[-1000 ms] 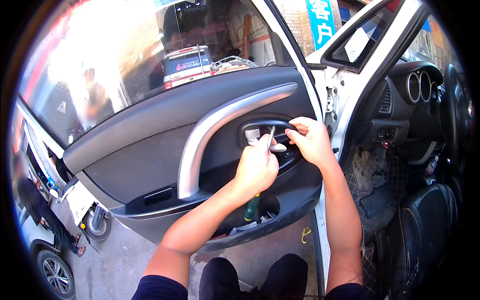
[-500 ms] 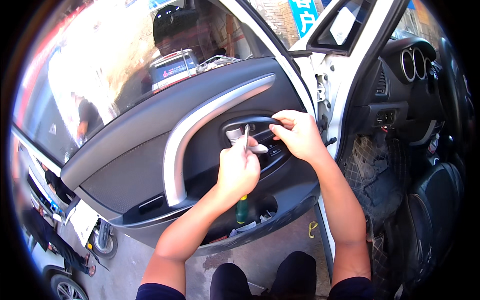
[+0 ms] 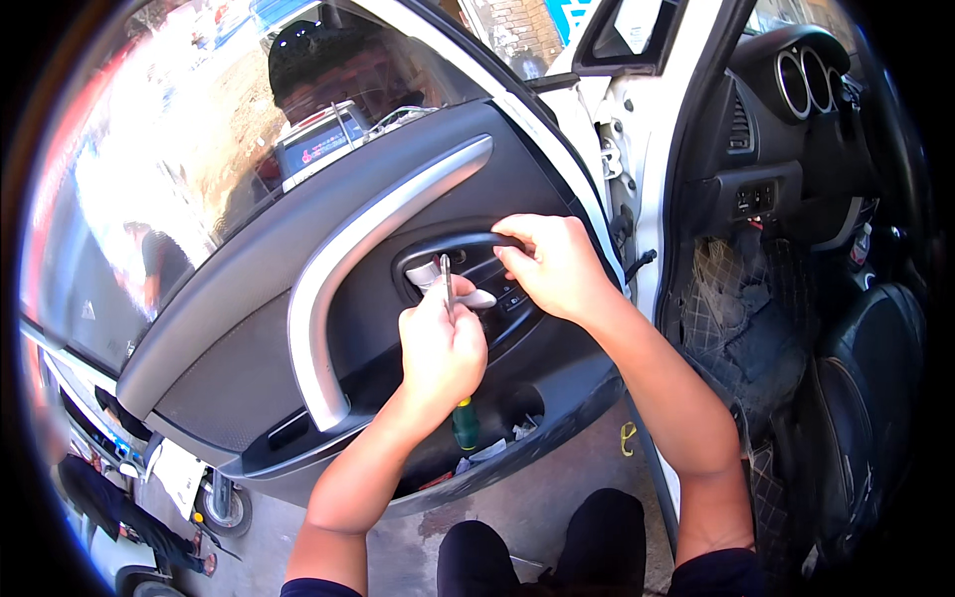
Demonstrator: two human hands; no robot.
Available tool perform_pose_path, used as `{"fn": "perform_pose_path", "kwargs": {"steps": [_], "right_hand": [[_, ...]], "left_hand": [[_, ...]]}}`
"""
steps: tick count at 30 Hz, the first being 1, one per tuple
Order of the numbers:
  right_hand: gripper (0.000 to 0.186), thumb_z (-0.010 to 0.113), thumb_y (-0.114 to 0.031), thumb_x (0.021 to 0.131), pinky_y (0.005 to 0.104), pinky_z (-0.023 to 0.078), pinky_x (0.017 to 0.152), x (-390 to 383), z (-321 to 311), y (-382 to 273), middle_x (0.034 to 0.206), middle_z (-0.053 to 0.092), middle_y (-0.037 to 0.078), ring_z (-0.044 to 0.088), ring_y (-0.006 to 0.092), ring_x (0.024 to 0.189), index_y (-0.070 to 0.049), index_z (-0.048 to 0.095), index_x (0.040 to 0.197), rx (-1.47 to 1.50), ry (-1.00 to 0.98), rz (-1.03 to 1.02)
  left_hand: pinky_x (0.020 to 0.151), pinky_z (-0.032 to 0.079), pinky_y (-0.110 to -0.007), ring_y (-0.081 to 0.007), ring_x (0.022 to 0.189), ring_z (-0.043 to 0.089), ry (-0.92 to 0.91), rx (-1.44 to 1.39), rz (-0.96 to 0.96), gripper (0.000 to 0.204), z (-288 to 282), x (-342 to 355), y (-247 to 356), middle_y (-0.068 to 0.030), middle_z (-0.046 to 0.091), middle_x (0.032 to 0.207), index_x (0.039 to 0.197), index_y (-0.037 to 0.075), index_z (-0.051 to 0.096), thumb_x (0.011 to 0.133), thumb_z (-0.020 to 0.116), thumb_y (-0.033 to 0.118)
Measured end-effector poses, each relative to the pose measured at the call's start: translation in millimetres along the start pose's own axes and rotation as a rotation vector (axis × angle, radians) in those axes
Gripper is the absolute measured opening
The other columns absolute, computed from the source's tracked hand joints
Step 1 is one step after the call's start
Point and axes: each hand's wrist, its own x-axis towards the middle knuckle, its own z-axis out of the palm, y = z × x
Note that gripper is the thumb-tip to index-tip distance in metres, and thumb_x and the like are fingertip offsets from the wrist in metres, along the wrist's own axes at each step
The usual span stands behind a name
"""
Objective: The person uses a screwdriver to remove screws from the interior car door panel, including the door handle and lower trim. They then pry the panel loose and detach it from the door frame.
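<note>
My left hand (image 3: 443, 343) is closed around a slim metal tool (image 3: 446, 274), its tip up at the silver inner door handle (image 3: 423, 276). Below that hand shows a green handle (image 3: 465, 426) like a screwdriver's; I cannot tell whether it belongs to the same tool. With thumb and fingers my right hand (image 3: 547, 264) pinches the front end of the black handle trim (image 3: 458, 242). Both hands are in front of the dark door panel (image 3: 249, 313) of an open car door. The left hand partly hides the silver handle and the window switches (image 3: 512, 298).
A curved silver pull (image 3: 328, 269) runs across the panel left of my hands. The door pocket (image 3: 537, 423) below holds papers and small things. To the right are the white door frame (image 3: 647, 129) and black seat (image 3: 865, 398). A person (image 3: 119, 507) stands far left by a motorbike.
The view has shifted, so door and hands appear further left. Both hands keep their places at the handle, and the metal tool's tip stays beside it.
</note>
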Motion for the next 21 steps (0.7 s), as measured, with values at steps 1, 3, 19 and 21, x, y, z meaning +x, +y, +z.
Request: {"fn": "perform_pose_path", "kwargs": {"steps": [1, 3, 19, 21], "right_hand": [[0.017, 0.069, -0.004, 0.083, 0.0362, 0.054, 0.067, 0.3, 0.1, 3.3, 0.082, 0.07, 0.02, 0.069, 0.0345, 0.071, 0.002, 0.071, 0.099, 0.005, 0.026, -0.048], [0.02, 0.069, -0.004, 0.082, 0.038, 0.054, 0.069, 0.9, -0.2, 1.9, 0.085, 0.07, 0.022, 0.068, 0.0371, 0.074, 0.002, 0.071, 0.1, 0.043, -0.019, -0.039], [0.022, 0.063, 0.004, 0.092, 0.0267, 0.06, 0.069, 2.7, -4.2, -2.0, 0.095, 0.074, 0.011, 0.069, 0.012, 0.075, 0.007, 0.066, 0.114, 0.279, -0.129, 0.221], [0.024, 0.064, 0.004, 0.091, 0.0268, 0.059, 0.069, 3.8, -3.7, -1.5, 0.094, 0.074, 0.011, 0.07, 0.0125, 0.075, 0.008, 0.066, 0.115, 0.236, -0.119, 0.214]], "left_hand": [[0.046, 0.038, -0.024, -0.005, 0.047, 0.045, -0.004, -0.016, -0.014, 0.023, 0.6, 0.0, 3.0, -0.001, 0.054, 0.056, 0.098, -0.003, 0.06, 0.086, 0.04, -0.005], [0.047, 0.038, -0.024, -0.0053, 0.048, 0.046, 0.004, 0.03, 0.003, 0.023, -3.0, 0.1, 0.2, -0.0013, 0.054, 0.057, 0.097, -0.003, 0.06, 0.085, 0.04, -0.005], [0.057, 0.052, -0.033, -0.022, 0.054, 0.066, -0.001, 0.03, 0.148, 0.024, -6.8, -0.6, -2.1, -0.0168, 0.068, 0.068, 0.1, -0.004, 0.06, 0.083, 0.044, -0.009], [0.059, 0.053, -0.035, -0.0248, 0.056, 0.067, -0.016, 0.023, 0.154, 0.024, -4.4, 0.8, -2.2, -0.0187, 0.068, 0.07, 0.1, -0.005, 0.059, 0.081, 0.045, -0.009]]}}
